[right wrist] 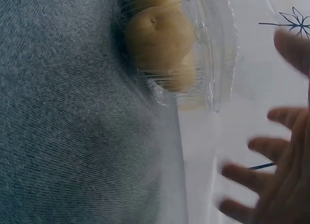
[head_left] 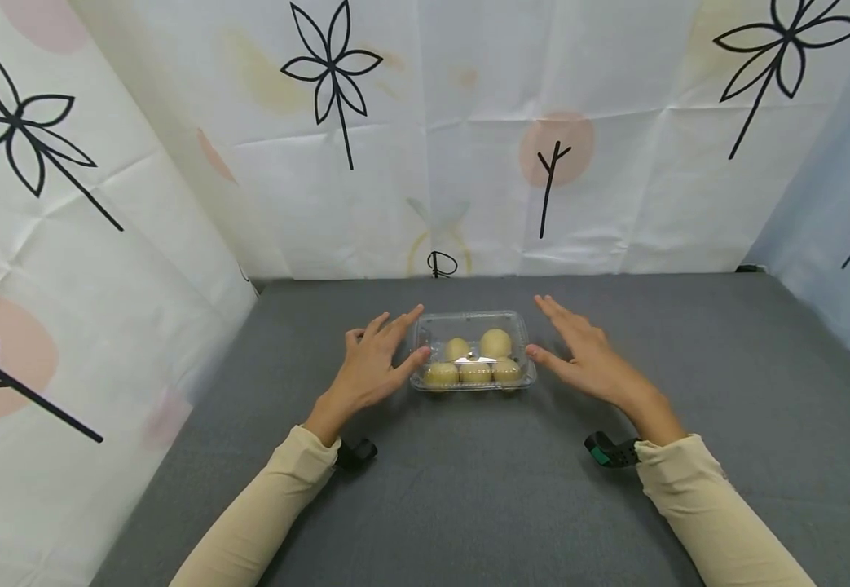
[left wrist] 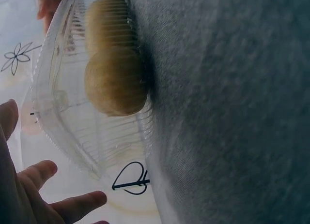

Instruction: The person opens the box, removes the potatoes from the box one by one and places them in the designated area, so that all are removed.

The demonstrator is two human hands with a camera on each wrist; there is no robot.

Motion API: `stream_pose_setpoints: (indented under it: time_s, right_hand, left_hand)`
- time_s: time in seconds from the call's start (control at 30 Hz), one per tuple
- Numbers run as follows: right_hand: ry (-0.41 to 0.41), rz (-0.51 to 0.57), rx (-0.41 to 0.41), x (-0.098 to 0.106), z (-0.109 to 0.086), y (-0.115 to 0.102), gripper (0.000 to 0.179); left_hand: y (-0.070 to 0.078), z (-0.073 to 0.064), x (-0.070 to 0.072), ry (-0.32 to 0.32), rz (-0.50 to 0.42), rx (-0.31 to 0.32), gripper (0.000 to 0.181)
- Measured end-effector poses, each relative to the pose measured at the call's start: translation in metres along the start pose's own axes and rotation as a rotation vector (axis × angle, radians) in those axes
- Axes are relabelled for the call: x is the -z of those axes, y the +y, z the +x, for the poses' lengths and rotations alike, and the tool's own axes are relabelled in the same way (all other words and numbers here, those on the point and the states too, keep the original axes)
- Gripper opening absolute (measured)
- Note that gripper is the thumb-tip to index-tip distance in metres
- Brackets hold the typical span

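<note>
A clear plastic box (head_left: 472, 324) lies on the grey cloth, holding several round, pale-yellow pieces (head_left: 495, 343) that look like small potatoes. Ribbed side walls show in both wrist views, with one rounded piece (left wrist: 116, 81) close to the left side and a dimpled one (right wrist: 160, 39) on the right. My left hand (head_left: 375, 363) is beside the box's left end, fingers spread, thumb tip overlapping its edge in the head view; contact cannot be made out. Off the right end, my right hand (head_left: 592, 359) holds nothing, its fingers extended and its thumb pointing at the box.
Grey cloth (head_left: 469, 497) covers the table. White fabric (head_left: 483, 196) printed with black flowers and pale pink spots hangs behind it, with similar panels on the left and right sides. A dark strap (head_left: 610, 451) sits on the right wrist and another (head_left: 356, 454) on the left.
</note>
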State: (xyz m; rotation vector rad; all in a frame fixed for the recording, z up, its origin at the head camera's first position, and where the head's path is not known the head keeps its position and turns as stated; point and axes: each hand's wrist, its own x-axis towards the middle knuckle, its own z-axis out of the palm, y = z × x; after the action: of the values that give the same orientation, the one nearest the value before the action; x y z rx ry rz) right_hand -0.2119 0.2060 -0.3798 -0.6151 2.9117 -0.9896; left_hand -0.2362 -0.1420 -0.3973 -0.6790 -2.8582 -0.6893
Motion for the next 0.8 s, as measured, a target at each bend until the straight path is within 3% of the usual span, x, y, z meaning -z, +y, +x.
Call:
stream_pose_setpoints:
  time_s: [0.13,0.3,0.8]
  right_hand:
    - [-0.073,0.063,0.031,-0.009,0.000,0.000,0.085]
    - [-0.086,0.080,0.062,-0.021,0.002,0.000,0.092]
    - [-0.060,0.103,0.066,-0.042,0.006,0.002,0.111]
  left_hand:
    - [0.000,-0.001,-0.004,-0.033,-0.014,-0.037,0.079]
    - [-0.001,-0.002,-0.008,-0.073,-0.042,-0.073,0.089]
    - [-0.005,-0.003,-0.017,-0.122,-0.045,-0.024,0.112]
